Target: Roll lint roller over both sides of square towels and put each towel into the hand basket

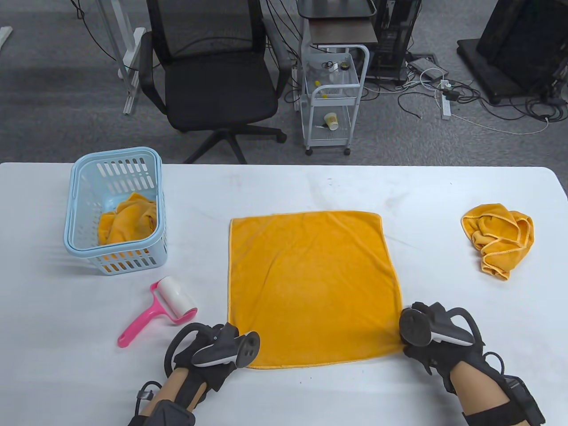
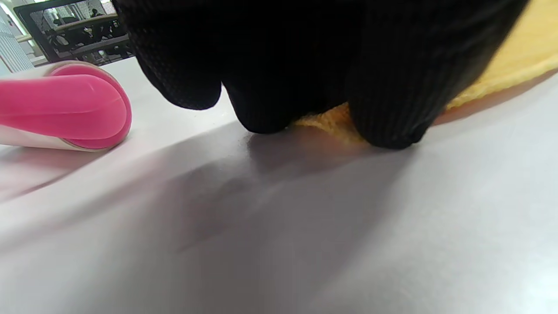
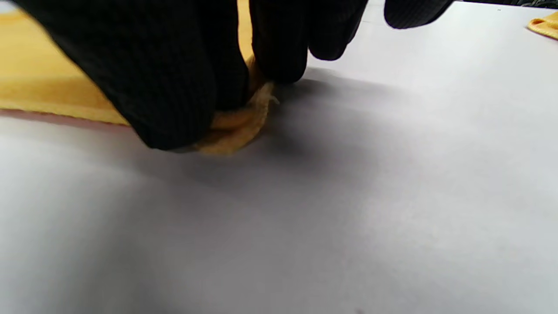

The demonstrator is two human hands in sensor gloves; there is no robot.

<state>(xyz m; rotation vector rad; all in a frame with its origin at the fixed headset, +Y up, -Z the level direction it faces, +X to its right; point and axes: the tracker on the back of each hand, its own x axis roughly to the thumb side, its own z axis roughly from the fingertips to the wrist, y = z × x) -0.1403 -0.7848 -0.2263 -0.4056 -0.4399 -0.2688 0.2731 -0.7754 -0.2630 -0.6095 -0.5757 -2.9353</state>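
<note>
At the table's near edge, two gloved hands work the near corners of a spread orange towel (image 1: 310,284). The right hand (image 1: 432,335) pinches its corner, the cloth bunched between thumb and fingers (image 3: 279,48) in the right wrist view. The left hand (image 1: 213,348) sits on the opposite corner; the left wrist view shows fingertips (image 2: 383,117) down at the hem, but whether they pinch it or merely press cannot be told.

The towel lies flat and square, stretching away from both hands toward the far side of the table (image 1: 284,186). Just left of the left hand rests the pink lint roller (image 1: 157,310), its handle slanting toward the near left, its white roll pointing to the basket (image 1: 84,208). The left hand is plainly the nearer one for taking it up, and rolling looks like the next step.

The pale blue basket, far left, already holds one crumpled orange towel (image 1: 126,217). Another towel (image 1: 499,239) lies bunched well off to the right.

Trackers hide most of both hands from above, and the wrist views are dark and close, cutting off all but the fingertips.
</note>
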